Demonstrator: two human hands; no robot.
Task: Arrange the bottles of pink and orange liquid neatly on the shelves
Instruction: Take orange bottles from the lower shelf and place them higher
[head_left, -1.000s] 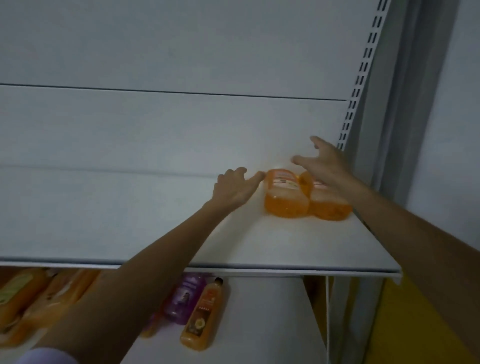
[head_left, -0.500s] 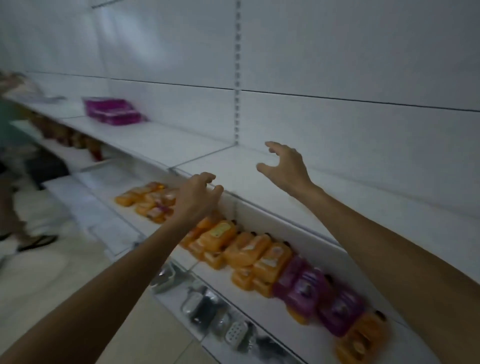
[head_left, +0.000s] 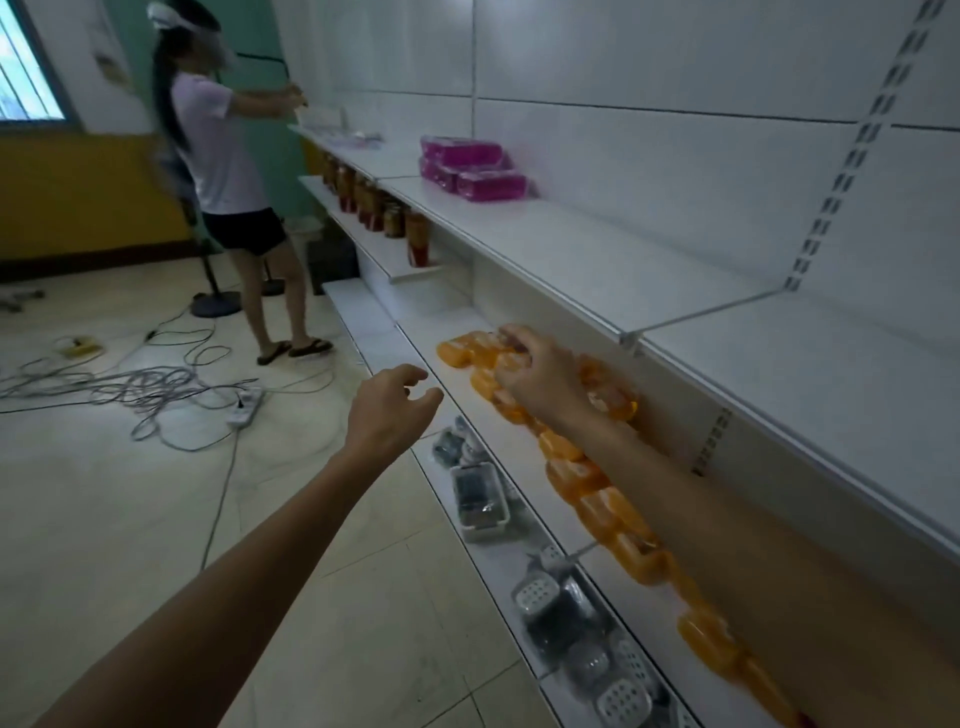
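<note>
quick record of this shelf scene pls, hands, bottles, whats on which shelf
left hand: in the air off the shelf front, fingers loosely curled, holding nothing
right hand: fingers down on the row of orange liquid plastic bottles; grip unclear
middle white metal shelf: carries that orange row
upper white metal shelf: stack of translucent pink packs towards the far end
below: clear plastic packs of dark items
tiled floor: tangled grey cables

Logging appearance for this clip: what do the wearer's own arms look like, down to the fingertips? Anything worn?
The left arm and right arm are bare to the frame edge, and no sleeve shows. No gloves, watch, bands or rings are visible. There are no cables or markings on them.
</note>
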